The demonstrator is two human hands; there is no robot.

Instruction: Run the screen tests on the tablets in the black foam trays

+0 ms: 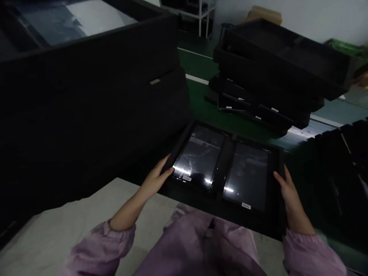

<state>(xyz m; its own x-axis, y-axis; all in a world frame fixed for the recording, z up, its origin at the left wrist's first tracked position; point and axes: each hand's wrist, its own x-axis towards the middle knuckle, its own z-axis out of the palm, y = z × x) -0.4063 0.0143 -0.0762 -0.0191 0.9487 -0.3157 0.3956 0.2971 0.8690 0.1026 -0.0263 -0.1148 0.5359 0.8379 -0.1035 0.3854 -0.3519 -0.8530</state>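
Observation:
A black foam tray (229, 155) is held up in front of my body, tilted slightly down to the right. Two dark, glossy rectangular screen panels lie in its compartments, a left panel (201, 153) and a right panel (247, 172); each has a small white label along its lower edge. My left hand (156, 176) grips the tray's left side, thumb over the rim. On the opposite side my right hand (289, 193) is closed on the edge, thumb on top. The fingers beneath the tray are hidden.
A tall stack of black trays (94, 88) stands close on the left, with glossy panels in its top one. Ahead to the right is another uneven stack of black trays (276, 65) on the green floor. More dark trays (342, 165) are at the right edge.

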